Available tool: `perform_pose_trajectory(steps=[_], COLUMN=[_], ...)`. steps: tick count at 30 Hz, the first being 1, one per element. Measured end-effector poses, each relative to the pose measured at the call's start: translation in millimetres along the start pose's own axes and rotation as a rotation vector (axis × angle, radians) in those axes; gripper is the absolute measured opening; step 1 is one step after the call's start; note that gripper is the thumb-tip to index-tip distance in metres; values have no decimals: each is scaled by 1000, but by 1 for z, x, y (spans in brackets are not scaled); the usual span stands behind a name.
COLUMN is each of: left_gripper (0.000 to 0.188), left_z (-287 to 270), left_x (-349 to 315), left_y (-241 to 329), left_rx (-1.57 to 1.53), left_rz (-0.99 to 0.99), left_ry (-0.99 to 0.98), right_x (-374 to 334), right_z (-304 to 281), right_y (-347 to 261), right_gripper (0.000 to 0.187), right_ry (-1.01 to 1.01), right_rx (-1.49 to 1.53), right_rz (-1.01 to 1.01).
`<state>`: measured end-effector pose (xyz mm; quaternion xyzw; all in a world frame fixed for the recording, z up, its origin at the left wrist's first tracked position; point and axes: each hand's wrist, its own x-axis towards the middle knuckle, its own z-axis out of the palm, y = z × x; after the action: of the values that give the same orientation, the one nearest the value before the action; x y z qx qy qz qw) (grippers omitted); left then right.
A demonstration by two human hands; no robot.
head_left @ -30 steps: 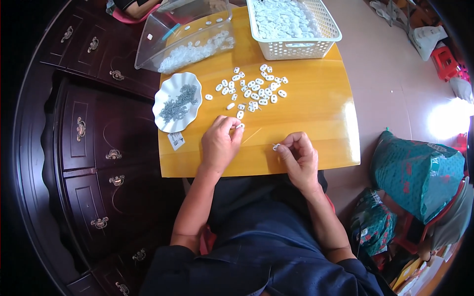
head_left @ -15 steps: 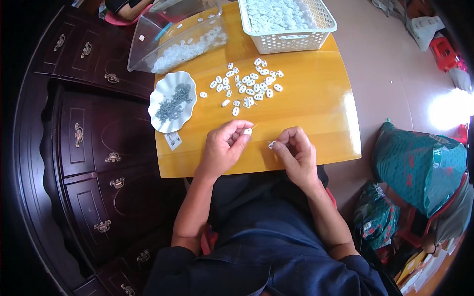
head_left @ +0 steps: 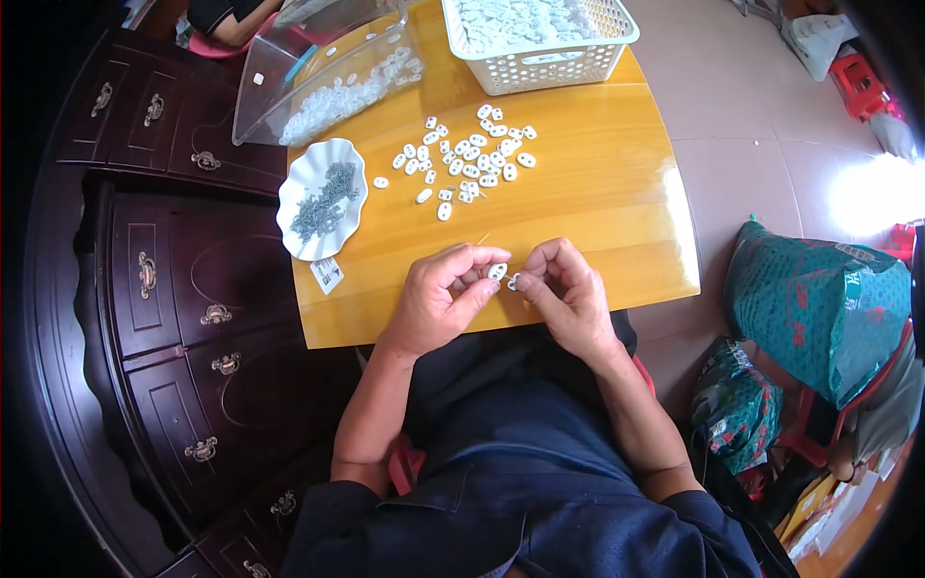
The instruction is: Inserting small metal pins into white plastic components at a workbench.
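Observation:
Close above the table's near edge, my left hand (head_left: 438,297) pinches a white oval plastic piece with two dark holes (head_left: 498,272) between thumb and fingers. My right hand (head_left: 570,301), closed at the fingertips, grips a small white plastic piece (head_left: 514,283) right beside it. Whether the two pieces touch is too small to tell. A thin yellowish strand (head_left: 484,238) sticks up beyond my left fingers. Farther off, many loose white two-hole pieces (head_left: 470,170) lie scattered on the yellow wooden table (head_left: 617,212). To their left, a white scalloped dish (head_left: 289,217) holds a heap of small grey metal pins or screws (head_left: 328,202).
At the far side stand a clear plastic bin (head_left: 258,108) with translucent pieces and a white perforated basket (head_left: 540,71) full of white pieces. Dark wooden drawers (head_left: 145,289) flank the left. Teal bags (head_left: 819,308) sit at right. Another person's arm (head_left: 251,21) shows far left.
My two hands have come together, the right moving left and the left slightly right, bringing the held pieces side by side. The whole view has shifted slightly.

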<state>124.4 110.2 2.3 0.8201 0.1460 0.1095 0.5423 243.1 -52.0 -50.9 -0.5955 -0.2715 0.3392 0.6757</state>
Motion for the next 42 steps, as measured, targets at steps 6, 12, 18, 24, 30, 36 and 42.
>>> perform_pose_trajectory(steps=[6,12,18,24,30,36,42], left_gripper=[27,28,28,28,29,28,28], left_z=[-1,0,0,0,1,3,4], left_x=[-1,1,1,0,-1,-1,-2], left_y=[-3,-1,-3,-6,-11,-15,-18], left_rx=[16,-1,-1,-26,-85,-124,-165], left_rz=[7,27,26,19,1,-13,-33], left_ry=[0,-7,-7,-8,-12,-9,-12], right_x=[0,0,0,-1,-2,-2,-2], right_z=[1,0,1,1,1,1,1], right_y=[0,-1,-4,-5,-3,-5,-3], right_gripper=[13,13,13,13,13,13,13], right_ry=[1,1,7,10,10,14,18], right_rx=[6,-10,-7,0,1,3,11], right_rz=[6,16,24,38,47,57,48])
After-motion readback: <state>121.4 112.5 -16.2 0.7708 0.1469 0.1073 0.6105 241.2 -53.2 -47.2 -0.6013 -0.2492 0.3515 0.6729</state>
